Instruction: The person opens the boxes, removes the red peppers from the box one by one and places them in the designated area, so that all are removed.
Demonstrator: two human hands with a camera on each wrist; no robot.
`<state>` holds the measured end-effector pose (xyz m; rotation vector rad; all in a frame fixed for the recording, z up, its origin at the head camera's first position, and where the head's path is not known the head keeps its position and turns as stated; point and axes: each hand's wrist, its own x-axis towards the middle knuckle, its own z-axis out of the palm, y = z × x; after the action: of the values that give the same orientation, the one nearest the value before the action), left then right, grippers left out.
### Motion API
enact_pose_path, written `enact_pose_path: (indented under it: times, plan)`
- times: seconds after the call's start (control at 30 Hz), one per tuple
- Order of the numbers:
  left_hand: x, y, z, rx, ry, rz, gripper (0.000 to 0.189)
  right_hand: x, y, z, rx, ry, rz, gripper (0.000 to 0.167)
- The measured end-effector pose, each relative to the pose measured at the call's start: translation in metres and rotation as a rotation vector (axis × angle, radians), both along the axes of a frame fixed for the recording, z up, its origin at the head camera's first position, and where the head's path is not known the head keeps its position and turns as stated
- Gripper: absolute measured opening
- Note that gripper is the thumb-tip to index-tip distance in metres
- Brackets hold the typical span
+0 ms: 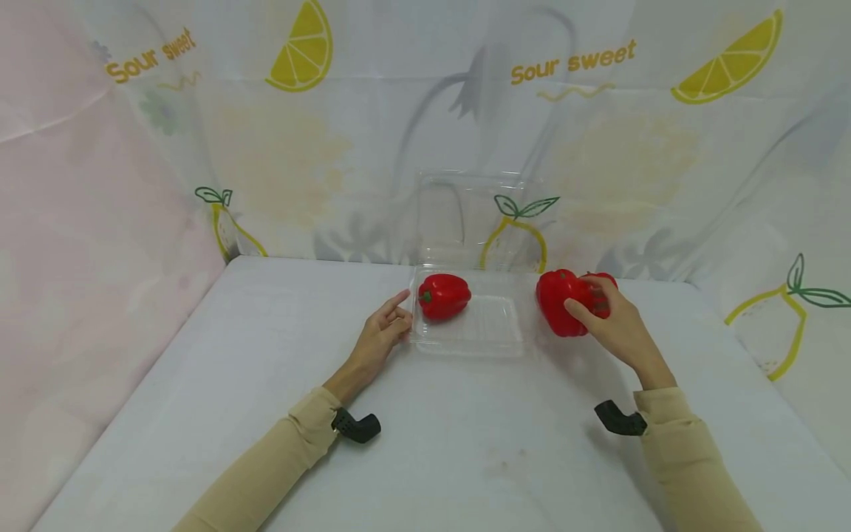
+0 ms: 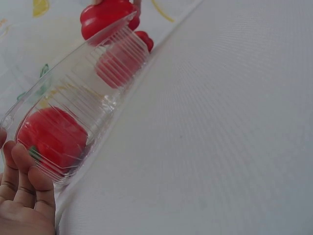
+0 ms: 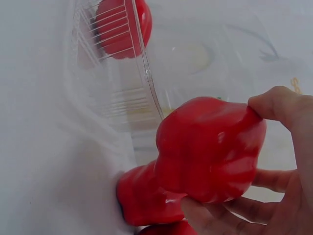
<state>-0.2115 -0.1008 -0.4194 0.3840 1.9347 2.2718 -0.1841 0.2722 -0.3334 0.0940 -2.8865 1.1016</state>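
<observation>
My right hand [image 1: 621, 325] grips a red bell pepper [image 3: 210, 147], thumb on one side and fingers on the other. It is held up to the right of a clear plastic clamshell box [image 1: 468, 347], above other red bell peppers [image 3: 146, 196] on the table that the hand partly hides in the head view. Inside the box, at its left end, another red bell pepper [image 1: 444, 297] lies on its side, green stem facing left. My left hand [image 1: 379, 340] is at the box's left end, its loosely extended fingers [image 2: 22, 164] against the clear wall.
The box's clear lid [image 1: 465, 222] stands raised at the back, against a printed cloth backdrop [image 1: 372, 133]. A white cloth covers the table [image 1: 425, 458]. Black wrist mounts [image 1: 357, 426] stick out from both sleeves.
</observation>
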Motion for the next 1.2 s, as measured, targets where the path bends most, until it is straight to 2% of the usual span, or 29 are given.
enact_pose_path:
  times: [0.67, 1.2]
  plan:
    - [0.000, -0.001, 0.001, -0.001, 0.007, -0.010, 0.055, 0.005, 0.014, -0.004, 0.093, -0.185, 0.023, 0.077]
    - [0.000, -0.001, 0.001, 0.004, 0.004, -0.017, 0.056, 0.006, 0.013, -0.009, 0.139, -0.241, 0.042, 0.085]
